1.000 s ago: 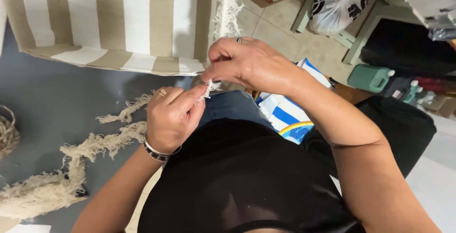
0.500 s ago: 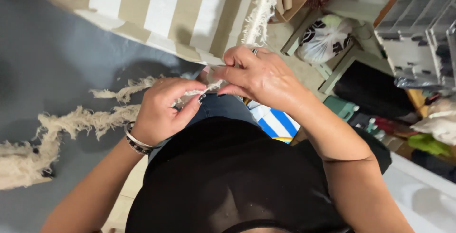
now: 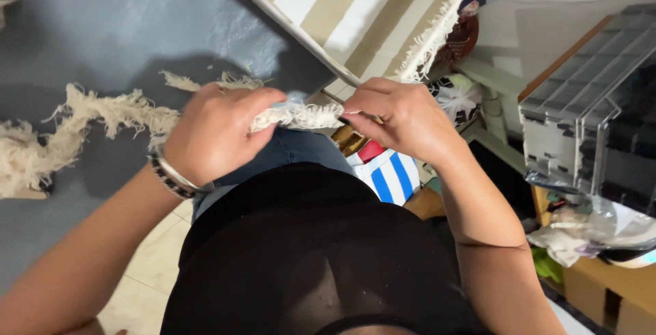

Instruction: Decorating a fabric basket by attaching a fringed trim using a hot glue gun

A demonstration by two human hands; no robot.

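My left hand (image 3: 215,130) and my right hand (image 3: 403,119) both grip a short stretch of cream fringe trim (image 3: 297,115) pulled between them above my lap. The rest of the fringe (image 3: 82,113) trails off to the left over a grey-blue surface (image 3: 137,27). A bracelet sits on my left wrist. Beyond my hands lies a beige-and-white striped cloth (image 3: 355,7) with a fringed edge (image 3: 430,34).
A blue-and-white striped package (image 3: 391,178) sits on the floor below my right hand. A clear plastic drawer unit (image 3: 588,109) and crumpled plastic (image 3: 594,229) stand at the right. Cluttered bags lie near the striped cloth's edge. Pale floor tiles (image 3: 147,266) show at the lower left.
The view has swung, so the striped cloth now sits up and right. My hands have drawn apart, with a longer piece of fringe stretched between them.
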